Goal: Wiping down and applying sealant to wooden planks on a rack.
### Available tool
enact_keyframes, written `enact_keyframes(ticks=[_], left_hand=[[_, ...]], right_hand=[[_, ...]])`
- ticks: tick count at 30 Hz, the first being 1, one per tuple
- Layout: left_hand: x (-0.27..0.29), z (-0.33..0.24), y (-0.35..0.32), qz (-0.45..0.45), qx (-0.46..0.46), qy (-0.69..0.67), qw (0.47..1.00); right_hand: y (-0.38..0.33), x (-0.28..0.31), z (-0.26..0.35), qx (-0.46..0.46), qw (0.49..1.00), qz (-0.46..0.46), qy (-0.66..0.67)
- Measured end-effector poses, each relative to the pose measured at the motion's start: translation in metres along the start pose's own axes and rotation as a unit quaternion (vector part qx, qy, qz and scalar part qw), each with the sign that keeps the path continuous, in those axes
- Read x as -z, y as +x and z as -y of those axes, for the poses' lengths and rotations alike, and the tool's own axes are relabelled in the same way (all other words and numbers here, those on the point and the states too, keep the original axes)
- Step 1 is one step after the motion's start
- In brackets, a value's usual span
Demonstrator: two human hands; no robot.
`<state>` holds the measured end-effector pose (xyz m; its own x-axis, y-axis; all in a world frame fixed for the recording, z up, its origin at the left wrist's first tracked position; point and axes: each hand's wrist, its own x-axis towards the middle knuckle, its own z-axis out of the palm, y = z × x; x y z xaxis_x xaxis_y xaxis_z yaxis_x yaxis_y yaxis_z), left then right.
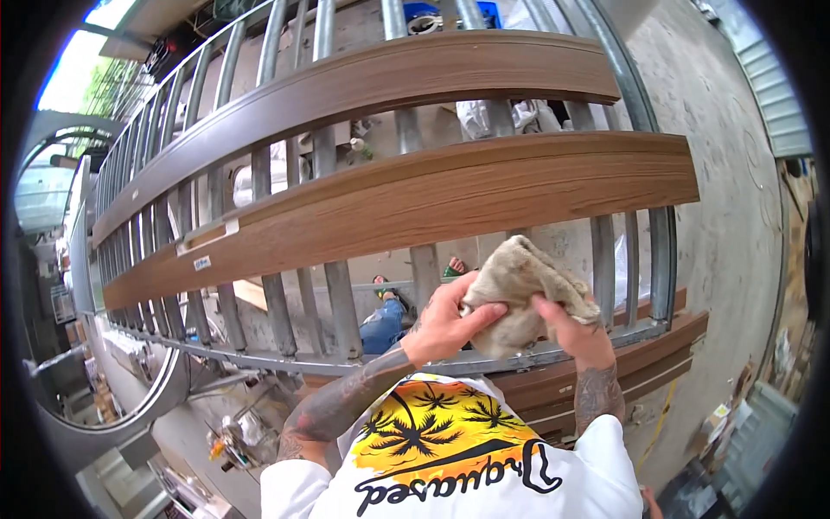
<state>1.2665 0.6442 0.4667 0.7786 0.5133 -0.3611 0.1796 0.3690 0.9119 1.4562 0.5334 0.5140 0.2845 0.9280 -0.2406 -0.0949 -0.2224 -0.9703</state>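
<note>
i see the beige rag (pixel 523 290) bunched between my 2 hands, just below the lower wood-grain plank (pixel 415 208); left hand (pixel 445 324) and right hand (pixel 566 324) both pinch it. i'd fold it flat and keep it taut.

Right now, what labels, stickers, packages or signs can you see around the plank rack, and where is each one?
Small label: on the lower plank, far left end; white rectangle with dark print.
Tape strip: same plank, upper edge just above the label; long, pale, plain.
Small packages: on the floor at lower right; too blurred to describe.
No signs or screens visible.
</note>
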Motion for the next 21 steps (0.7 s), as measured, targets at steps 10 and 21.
enact_keyframes(ticks=[10, 21], left_hand=[[0.164, -0.060, -0.053, -0.180, -0.250, 0.565, 0.765], [0.257, -0.088, -0.038, -0.070, -0.101, 0.676, 0.726]], right_hand=[[0.047, -0.002, 0.023, 0.322, 0.852, -0.201, -0.361], [0.122, -0.161, -0.064, 0.422, 0.751, 0.040, -0.506]])
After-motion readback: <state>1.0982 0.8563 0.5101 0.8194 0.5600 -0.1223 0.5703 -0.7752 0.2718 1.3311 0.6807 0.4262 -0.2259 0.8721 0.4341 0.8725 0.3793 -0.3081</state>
